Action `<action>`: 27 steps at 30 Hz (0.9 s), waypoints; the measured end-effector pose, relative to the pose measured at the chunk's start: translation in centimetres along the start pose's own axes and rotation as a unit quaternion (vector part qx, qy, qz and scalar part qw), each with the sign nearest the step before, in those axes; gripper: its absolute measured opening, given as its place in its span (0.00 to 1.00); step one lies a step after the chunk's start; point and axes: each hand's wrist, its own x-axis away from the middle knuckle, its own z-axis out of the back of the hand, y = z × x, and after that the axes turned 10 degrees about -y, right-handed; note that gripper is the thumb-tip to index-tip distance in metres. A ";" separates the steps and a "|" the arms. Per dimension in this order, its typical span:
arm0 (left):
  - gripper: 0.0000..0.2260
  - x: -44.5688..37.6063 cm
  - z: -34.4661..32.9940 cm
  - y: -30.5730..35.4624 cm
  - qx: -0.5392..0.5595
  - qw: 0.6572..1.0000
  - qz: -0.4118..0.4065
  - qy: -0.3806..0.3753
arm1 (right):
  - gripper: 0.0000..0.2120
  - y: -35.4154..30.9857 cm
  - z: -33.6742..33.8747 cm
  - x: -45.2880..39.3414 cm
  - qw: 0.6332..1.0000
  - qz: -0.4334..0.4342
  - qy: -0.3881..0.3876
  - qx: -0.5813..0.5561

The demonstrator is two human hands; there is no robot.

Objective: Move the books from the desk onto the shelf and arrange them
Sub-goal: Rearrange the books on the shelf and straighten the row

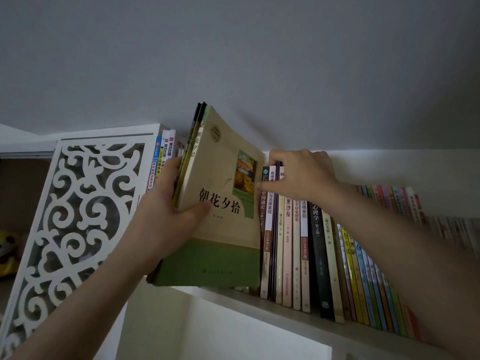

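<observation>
Head view: our left hand (166,219) clamps floppy, light books (220,203) mid-frame; right hand (304,175) fingers curl over shelved books (298,242).

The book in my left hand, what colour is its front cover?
Cream with a green band along the bottom, on the book; head view.

Left hand (166,216) holds books (220,203) at shelf (298,307).
</observation>
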 end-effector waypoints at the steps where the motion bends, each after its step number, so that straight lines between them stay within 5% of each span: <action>1: 0.23 -0.3 0.2 0.2 -0.004 1.000 0.004 -0.006 | 0.19 0.0 0.0 0.0 1.000 -0.001 -0.005 -0.001; 13: 0.25 -3.4 2.3 3.1 -0.066 0.994 -0.003 -0.093 | 0.19 -1.0 0.5 0.3 1.000 -0.019 0.001 0.021; 27: 0.22 -1.1 -1.1 0.1 0.038 0.999 -0.001 -0.019 | 0.22 -1.2 0.4 0.8 0.998 -0.012 -0.028 0.052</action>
